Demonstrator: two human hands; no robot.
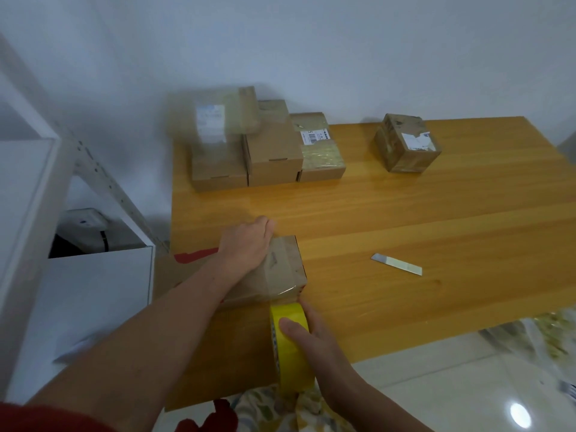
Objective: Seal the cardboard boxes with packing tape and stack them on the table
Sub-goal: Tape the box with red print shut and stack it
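A small cardboard box [285, 266] lies near the table's left front edge, with clear tape stretched over its top and down its near side. My left hand [246, 244] presses flat on the box's far left top. My right hand [311, 338] grips a yellow roll of packing tape [288, 341] just in front of the box; the tape runs from the roll up onto the box. At the back left of the wooden table [405, 213] stand several cardboard boxes [271, 145], one stacked on top [215, 116]. A single taped box [406, 143] sits apart at the back right.
A loose cutter blade [396, 264] lies on the table to the right of the box. A white shelf unit [78, 275] stands left of the table. The wall is close behind the boxes. Tiled floor shows at the right front.
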